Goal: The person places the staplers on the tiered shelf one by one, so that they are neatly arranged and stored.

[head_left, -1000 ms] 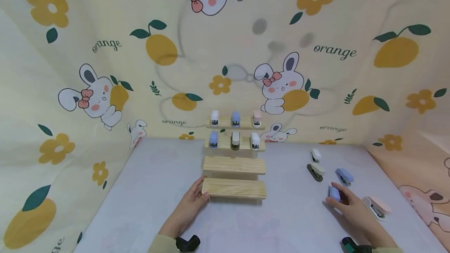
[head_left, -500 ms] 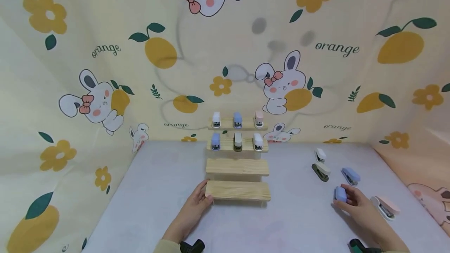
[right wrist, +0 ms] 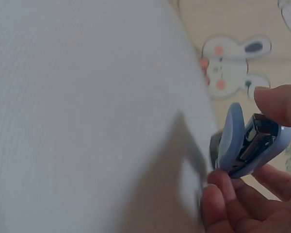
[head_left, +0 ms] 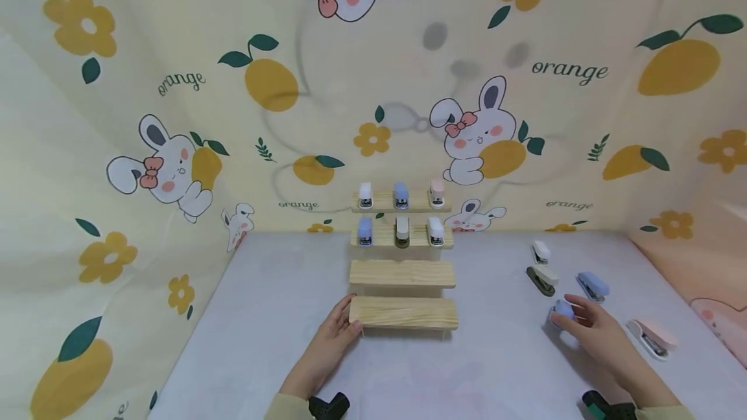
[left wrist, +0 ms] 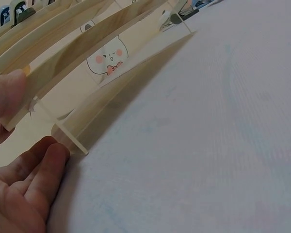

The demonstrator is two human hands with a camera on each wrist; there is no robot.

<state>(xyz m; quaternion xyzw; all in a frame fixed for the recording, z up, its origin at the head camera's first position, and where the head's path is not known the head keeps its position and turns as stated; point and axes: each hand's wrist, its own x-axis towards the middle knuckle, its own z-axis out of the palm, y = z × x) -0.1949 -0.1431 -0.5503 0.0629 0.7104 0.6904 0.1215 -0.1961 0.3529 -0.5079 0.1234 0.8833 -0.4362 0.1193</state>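
Observation:
My left hand grips the left end of the lowest shelf of a stepped wooden display rack. In the left wrist view, the thumb lies on the plank and the other fingers are below, beside a clear leg. My right hand pinches a small blue stapler between thumb and fingers. The right wrist view has this stapler tilted, with its jaw side in sight and a shadow on the tabletop. Staplers in white, blue, pink and grey line the two upper shelves; the two lower shelves hold none.
Around my right hand lie a white stapler, a grey-and-dark-green stapler, another blue stapler and a pink stapler. A patterned cloth backdrop closes off the back and sides of the table.
The blue stapler in my right hand has tilted and seems slightly lifted from the table. My left hand keeps its grip on the rack. The head view has shifted a little.

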